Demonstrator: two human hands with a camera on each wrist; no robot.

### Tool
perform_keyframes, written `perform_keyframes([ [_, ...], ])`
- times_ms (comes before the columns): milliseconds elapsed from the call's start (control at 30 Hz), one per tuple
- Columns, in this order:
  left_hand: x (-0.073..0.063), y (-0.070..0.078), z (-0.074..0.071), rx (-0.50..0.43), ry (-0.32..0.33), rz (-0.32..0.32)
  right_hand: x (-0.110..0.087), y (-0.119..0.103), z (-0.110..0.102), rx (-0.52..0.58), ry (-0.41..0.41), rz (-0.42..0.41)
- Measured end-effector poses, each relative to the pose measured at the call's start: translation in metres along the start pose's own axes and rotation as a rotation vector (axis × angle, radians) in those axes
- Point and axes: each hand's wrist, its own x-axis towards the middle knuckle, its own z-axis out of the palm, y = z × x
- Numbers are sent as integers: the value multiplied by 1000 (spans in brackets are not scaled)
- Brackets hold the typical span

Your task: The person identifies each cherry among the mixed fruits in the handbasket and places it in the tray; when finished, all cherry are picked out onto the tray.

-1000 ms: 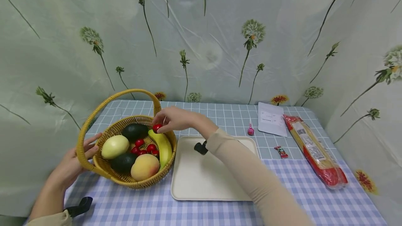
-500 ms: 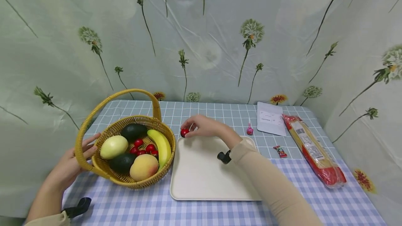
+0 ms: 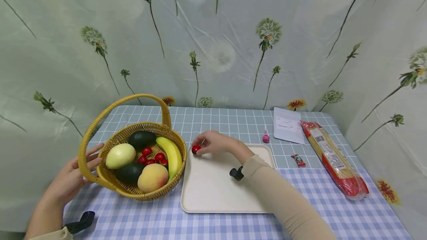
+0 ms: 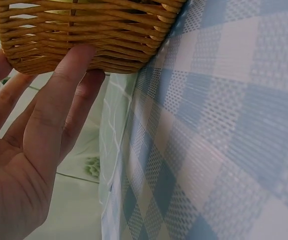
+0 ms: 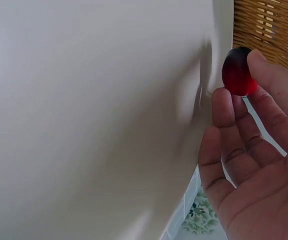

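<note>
My right hand [image 3: 215, 144] pinches a small, round red cherry [image 3: 195, 150] between thumb and fingers at the far left corner of a cream tray [image 3: 218, 195]. In the right wrist view the cherry [image 5: 239, 75] looks dark on one side and bright red on the other, close over the tray. Left of the tray stands a wicker basket [image 3: 146, 196] with a tall handle. My left hand [image 3: 66, 180] rests its extended fingers against the basket's left side. Its fingertips touch the weave [image 4: 119, 45] in the left wrist view.
The basket holds a banana [image 3: 171, 156], a peach [image 3: 153, 177], a pale yellow-green fruit [image 3: 121, 156], two dark green avocados [image 3: 142, 140] and several cherries [image 3: 146, 151]. Right of the tray lie a lollipop [image 3: 265, 137], a wrapped candy [image 3: 298, 160], a white pouch [image 3: 288, 125] and a long red-and-clear package [image 3: 335, 160].
My right hand has carried the cherry rightward out of the basket, then lowered it to the tray's far left corner. My left hand stays at the basket.
</note>
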Motion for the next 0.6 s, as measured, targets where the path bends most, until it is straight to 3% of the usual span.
perform_keyframes([
  [300,-1,4,1,19,-9,-25,0,1,7,-23,-16,-4],
  [600,-4,4,3,41,24,-66,-3,1,10,-33,-31,-35],
])
